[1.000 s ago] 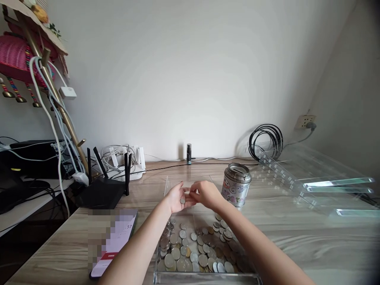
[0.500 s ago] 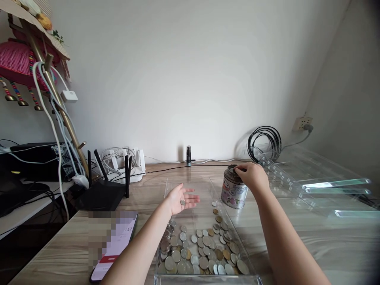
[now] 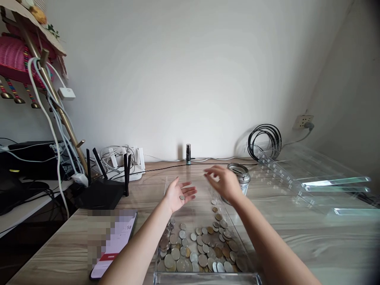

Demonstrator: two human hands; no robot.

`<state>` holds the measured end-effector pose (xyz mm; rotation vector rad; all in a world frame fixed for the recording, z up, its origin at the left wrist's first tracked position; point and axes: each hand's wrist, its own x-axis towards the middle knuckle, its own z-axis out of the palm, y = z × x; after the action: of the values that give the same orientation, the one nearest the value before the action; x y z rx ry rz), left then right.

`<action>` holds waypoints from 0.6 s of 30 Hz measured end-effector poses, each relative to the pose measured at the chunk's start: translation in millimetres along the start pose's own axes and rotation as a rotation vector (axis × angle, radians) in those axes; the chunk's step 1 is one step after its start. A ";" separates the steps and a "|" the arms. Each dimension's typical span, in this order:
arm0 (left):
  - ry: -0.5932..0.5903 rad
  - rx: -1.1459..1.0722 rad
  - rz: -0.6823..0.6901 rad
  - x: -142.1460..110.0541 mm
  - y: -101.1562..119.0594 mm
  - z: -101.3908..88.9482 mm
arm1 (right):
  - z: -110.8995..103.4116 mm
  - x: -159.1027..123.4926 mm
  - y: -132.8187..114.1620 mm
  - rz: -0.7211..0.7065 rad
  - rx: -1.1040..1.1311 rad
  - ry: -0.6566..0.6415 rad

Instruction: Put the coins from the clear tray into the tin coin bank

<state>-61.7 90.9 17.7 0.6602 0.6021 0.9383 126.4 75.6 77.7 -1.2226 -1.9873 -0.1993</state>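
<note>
My left hand is turned palm up above the far part of a clear plastic tray, its fingers loosely spread. A small coin rests on that palm. To its right, my right hand hangs in the air, slightly blurred, with thumb and fingers apart and no object visible in them. Just behind it stands a round metal coin tin with a slotted lid, partly covered by the hand. Many silver and brass-coloured coins lie in the near part of the tray.
A phone lies left of the tray, beyond it a black router. A small dark bottle stands by the wall. On the right are clear plastic panels and a coiled black cable.
My right hand went from my left palm to the tin's lid, then came back leftward off it with its fingers apart. The left hand stayed in place, a coin on its palm.
</note>
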 end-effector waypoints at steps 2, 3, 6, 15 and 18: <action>0.019 -0.011 0.043 -2.2 1.2 1.8 | 15.6 -6.4 -21.6 -0.147 0.101 -0.222; 0.026 -0.005 0.052 -3.2 1.8 2.7 | 23.7 -9.9 -29.5 -0.206 0.125 -0.302; 0.000 0.027 0.047 -5.4 2.9 5.9 | 43.9 -18.3 -42.0 -0.285 0.108 -0.420; 0.131 0.526 0.165 4.3 -12.6 2.8 | 10.4 3.7 -1.1 -0.045 -0.081 -0.050; 0.271 0.947 0.287 6.9 -19.0 -9.0 | -16.3 12.6 40.4 0.270 -0.222 0.132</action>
<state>-55.0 90.9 -3.4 1.5041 1.2398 0.9929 165.0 97.4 87.3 -1.5631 -1.7002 -0.3617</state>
